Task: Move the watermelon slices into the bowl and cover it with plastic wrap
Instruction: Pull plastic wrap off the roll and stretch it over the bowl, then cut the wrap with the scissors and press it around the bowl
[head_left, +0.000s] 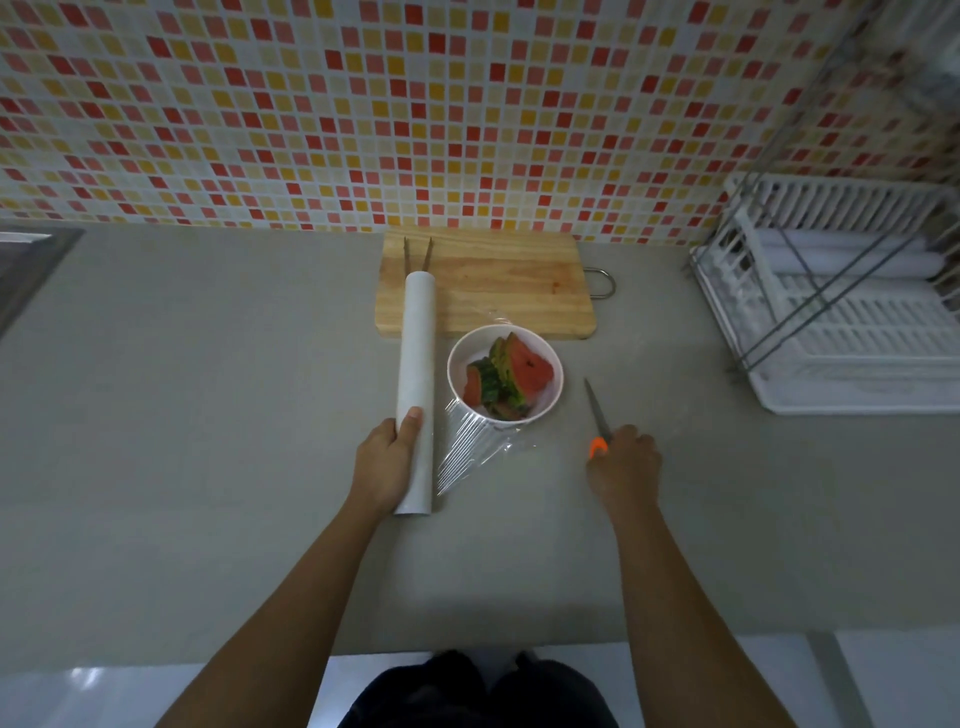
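Note:
A white bowl (550, 395) on the grey counter holds several watermelon slices (511, 376), red flesh and green rind. A long white roll of plastic wrap (416, 364) lies just left of the bowl, its far end over the cutting board. My left hand (387, 460) grips the near end of the roll. A sheet of clear wrap (470, 449) stretches from the roll to the bowl's near side, and some film shows at the bowl's far rim. My right hand (623, 460) is closed around the orange handle of a knife (596, 413), blade pointing away, right of the bowl.
A wooden cutting board (509, 283) with a metal handle lies behind the bowl against the tiled wall, with two chopsticks (418, 254) on its left part. A white dish rack (841, 306) stands at the right. A sink edge (31, 260) shows at far left.

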